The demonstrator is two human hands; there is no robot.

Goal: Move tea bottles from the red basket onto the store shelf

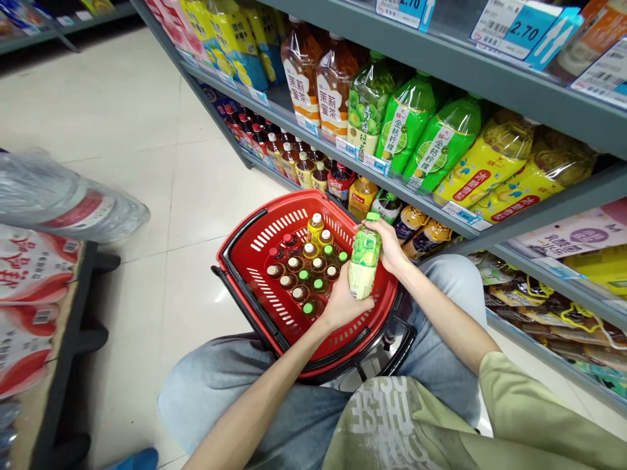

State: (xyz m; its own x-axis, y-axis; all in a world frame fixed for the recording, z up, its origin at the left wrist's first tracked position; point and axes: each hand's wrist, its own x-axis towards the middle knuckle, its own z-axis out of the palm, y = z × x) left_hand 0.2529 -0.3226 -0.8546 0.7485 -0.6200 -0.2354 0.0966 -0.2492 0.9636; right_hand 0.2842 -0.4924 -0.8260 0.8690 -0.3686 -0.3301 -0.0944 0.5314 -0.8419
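We hold bottle near-upright over red basket: left hand fingers clasp base, bearing weight; right hand fingers steady neck.

A single head-worn view looks steeply down and forward from above the person's lap, close over the red basket, with drink shelves along the right edge and the floor to the left.

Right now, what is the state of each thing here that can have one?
Green-capped plastic bottle with lime label: capped, nearly upright, held over basket.
Red plastic shopping basket: handles folded down, partly filled.
Small capped bottles: upright in basket.
Left hand: gripping bottle's base.
Right hand: gripping bottle's top.
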